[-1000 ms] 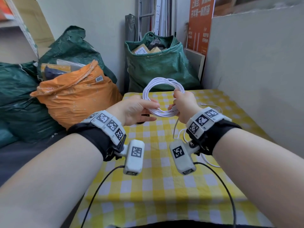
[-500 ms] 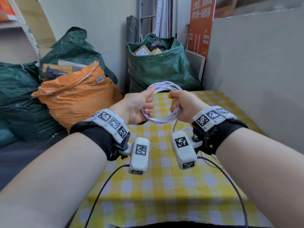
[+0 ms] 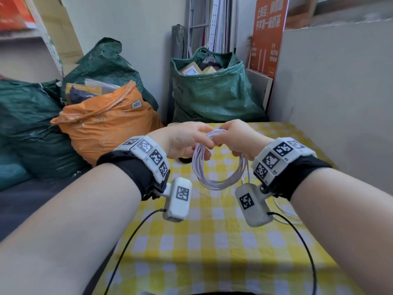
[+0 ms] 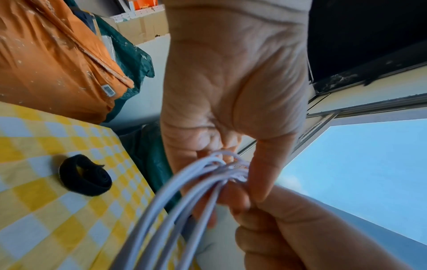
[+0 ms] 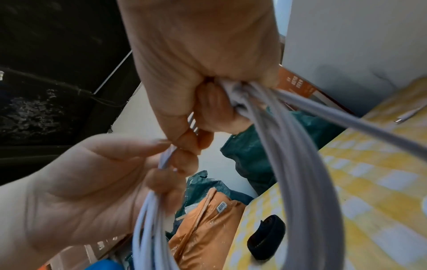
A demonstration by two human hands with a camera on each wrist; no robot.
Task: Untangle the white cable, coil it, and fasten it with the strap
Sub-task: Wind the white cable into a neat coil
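The white cable is wound into a coil of several loops that hangs below both hands above the yellow checked table. My left hand pinches the top of the coil from the left, thumb against fingers. My right hand grips the same bundle from the right, its fingers curled round the strands. The two hands touch at the top of the coil. A loose tail of cable trails onto the table under my right wrist. The black strap, rolled in a ring, lies on the cloth near the table's left edge, also seen under the coil.
An orange sack and dark green bags stand beyond the table's left and far edges. A grey panel walls the right side. The cable's plug end lies on the cloth at the far right.
The coil stood above my hands a second ago; it has swung over and now hangs below them. Both hands have risen and closed together at its top.
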